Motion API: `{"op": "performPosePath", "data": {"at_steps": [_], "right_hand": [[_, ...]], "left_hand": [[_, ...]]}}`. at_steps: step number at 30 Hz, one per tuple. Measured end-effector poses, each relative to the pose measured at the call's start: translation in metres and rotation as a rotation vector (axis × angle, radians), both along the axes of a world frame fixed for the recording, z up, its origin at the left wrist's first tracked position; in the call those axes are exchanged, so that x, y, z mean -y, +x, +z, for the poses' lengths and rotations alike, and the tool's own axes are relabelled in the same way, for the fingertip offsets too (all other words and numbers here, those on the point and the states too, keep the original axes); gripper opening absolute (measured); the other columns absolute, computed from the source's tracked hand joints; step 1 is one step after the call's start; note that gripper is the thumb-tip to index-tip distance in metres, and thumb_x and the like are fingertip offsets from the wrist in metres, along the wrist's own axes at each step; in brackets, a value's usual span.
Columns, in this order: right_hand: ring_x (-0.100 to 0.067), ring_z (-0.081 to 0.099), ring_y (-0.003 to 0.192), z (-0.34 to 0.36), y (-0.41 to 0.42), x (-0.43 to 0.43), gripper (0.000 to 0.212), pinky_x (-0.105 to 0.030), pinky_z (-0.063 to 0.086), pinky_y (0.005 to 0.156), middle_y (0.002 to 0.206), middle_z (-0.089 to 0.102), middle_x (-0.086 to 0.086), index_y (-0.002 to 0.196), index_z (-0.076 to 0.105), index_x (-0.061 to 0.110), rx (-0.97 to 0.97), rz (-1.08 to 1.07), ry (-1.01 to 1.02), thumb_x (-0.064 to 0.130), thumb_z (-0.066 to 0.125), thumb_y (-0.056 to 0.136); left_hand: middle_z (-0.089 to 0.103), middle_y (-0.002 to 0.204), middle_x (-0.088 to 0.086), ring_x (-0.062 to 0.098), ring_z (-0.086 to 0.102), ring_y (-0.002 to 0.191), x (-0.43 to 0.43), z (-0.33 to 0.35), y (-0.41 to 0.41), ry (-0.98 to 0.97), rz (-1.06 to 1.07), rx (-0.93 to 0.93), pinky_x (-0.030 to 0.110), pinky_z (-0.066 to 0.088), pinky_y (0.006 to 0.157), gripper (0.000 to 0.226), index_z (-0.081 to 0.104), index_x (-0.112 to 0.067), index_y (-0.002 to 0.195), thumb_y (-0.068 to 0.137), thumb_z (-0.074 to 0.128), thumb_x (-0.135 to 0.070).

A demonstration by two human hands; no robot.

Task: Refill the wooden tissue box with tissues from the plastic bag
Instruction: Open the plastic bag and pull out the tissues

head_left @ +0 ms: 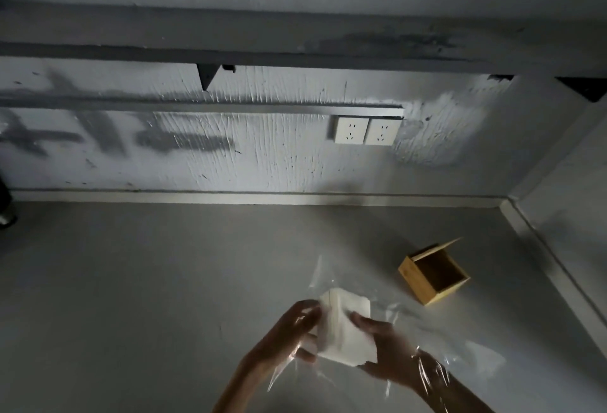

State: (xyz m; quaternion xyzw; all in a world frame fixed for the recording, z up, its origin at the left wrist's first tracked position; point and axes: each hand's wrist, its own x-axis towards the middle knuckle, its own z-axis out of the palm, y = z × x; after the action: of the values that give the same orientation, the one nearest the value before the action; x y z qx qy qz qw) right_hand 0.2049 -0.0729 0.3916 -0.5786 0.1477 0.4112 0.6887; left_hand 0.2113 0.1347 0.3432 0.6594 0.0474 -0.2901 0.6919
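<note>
A white stack of tissues is held above the grey counter between both hands. My left hand grips its left side and my right hand grips its right side. The clear plastic bag is wrapped around both hands and my right wrist, and it trails onto the counter to the right. The wooden tissue box lies on its side to the upper right of my hands, its open end facing up and right, empty inside, with its thin lid panel standing ajar at the top.
The grey counter meets a textured wall at the back and a side wall on the right. Two white wall sockets sit above the counter. A dark object shows at the far left edge.
</note>
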Motion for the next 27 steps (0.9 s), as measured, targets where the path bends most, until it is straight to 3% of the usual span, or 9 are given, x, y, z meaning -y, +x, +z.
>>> {"op": "performPosePath", "data": {"at_steps": [2,4,7,10,12,15,18,22,27], "right_hand": [[-0.04,0.055,0.12,0.003,-0.002,-0.003,0.038,-0.037,0.05,0.096,0.12,0.063,-0.019,0.128,0.057,0.001,-0.137,-0.098,0.289,0.008,0.053,0.091],[-0.046,0.053,0.12,-0.003,-0.004,-0.007,0.043,-0.051,0.046,0.098,0.128,0.054,-0.032,0.131,0.05,-0.01,-0.1,-0.13,0.341,0.003,0.05,0.089],[-0.045,0.063,0.105,0.003,-0.007,-0.015,0.035,-0.05,0.054,0.085,0.115,0.064,-0.031,0.115,0.063,-0.009,-0.093,-0.19,0.446,0.003,0.038,0.094],[-0.045,0.067,0.094,0.008,-0.011,-0.026,0.031,-0.051,0.057,0.075,0.105,0.066,-0.031,0.107,0.067,-0.009,-0.088,-0.247,0.461,-0.002,0.038,0.096],[-0.048,0.061,0.105,0.005,-0.013,-0.034,0.029,-0.054,0.053,0.083,0.116,0.06,-0.033,0.119,0.056,-0.009,-0.031,-0.264,0.456,-0.007,0.045,0.092],[-0.048,0.059,0.112,0.009,-0.017,-0.041,0.034,-0.051,0.052,0.087,0.127,0.055,-0.035,0.122,0.055,-0.013,-0.063,-0.256,0.398,-0.004,0.051,0.089],[-0.041,0.068,0.099,0.01,-0.02,-0.039,0.024,-0.046,0.058,0.078,0.114,0.066,-0.029,0.106,0.069,-0.008,-0.104,-0.249,0.272,0.002,0.064,0.085],[-0.037,0.069,0.09,0.009,-0.029,-0.037,0.035,-0.047,0.058,0.077,0.103,0.071,-0.024,0.114,0.066,-0.003,-0.152,-0.262,0.12,0.003,0.071,0.08],[-0.032,0.068,0.086,0.012,-0.039,-0.033,0.04,-0.043,0.058,0.079,0.095,0.073,-0.019,0.11,0.065,-0.001,-0.19,-0.256,0.043,0.008,0.078,0.074]], "left_hand": [[0.065,0.113,0.01,0.027,0.07,0.083,-0.001,0.001,-0.003,-0.034,0.033,-0.032,0.044,0.057,0.067,0.039,0.059,-0.029,0.116,0.085,0.058,-0.052],[0.067,0.101,0.015,0.031,0.066,0.076,-0.007,0.006,-0.004,-0.124,0.071,-0.132,0.04,0.057,0.066,0.05,0.06,-0.018,0.116,0.08,0.06,-0.053],[0.07,0.098,0.016,0.033,0.066,0.087,-0.017,0.009,-0.001,-0.068,0.097,-0.149,0.045,0.053,0.085,0.039,0.057,-0.009,0.114,0.084,0.063,-0.033],[0.071,0.091,0.015,0.027,0.066,0.074,-0.019,0.015,-0.005,-0.019,0.129,-0.125,0.036,0.05,0.066,0.02,0.055,-0.004,0.109,0.091,0.058,-0.012],[0.072,0.089,0.014,0.025,0.065,0.071,-0.024,0.019,-0.008,-0.038,0.148,-0.137,0.033,0.045,0.065,0.016,0.057,-0.004,0.104,0.089,0.059,-0.008],[0.065,0.092,0.02,0.029,0.054,0.081,-0.04,0.023,-0.011,-0.161,0.127,-0.187,0.043,0.042,0.077,0.025,0.059,0.001,0.102,0.078,0.068,-0.003],[0.069,0.085,0.017,0.027,0.061,0.076,-0.058,0.023,-0.01,-0.198,0.055,-0.183,0.047,0.047,0.084,0.02,0.061,0.0,0.099,0.081,0.069,-0.001],[0.067,0.103,0.029,0.037,0.065,0.094,-0.067,0.017,-0.013,-0.146,-0.059,-0.196,0.047,0.05,0.086,0.002,0.057,-0.004,0.085,0.087,0.059,-0.003],[0.07,0.1,0.031,0.041,0.07,0.09,-0.061,0.0,-0.022,-0.133,0.064,-0.244,0.051,0.054,0.083,0.011,0.059,-0.004,0.086,0.093,0.052,0.0]]}}
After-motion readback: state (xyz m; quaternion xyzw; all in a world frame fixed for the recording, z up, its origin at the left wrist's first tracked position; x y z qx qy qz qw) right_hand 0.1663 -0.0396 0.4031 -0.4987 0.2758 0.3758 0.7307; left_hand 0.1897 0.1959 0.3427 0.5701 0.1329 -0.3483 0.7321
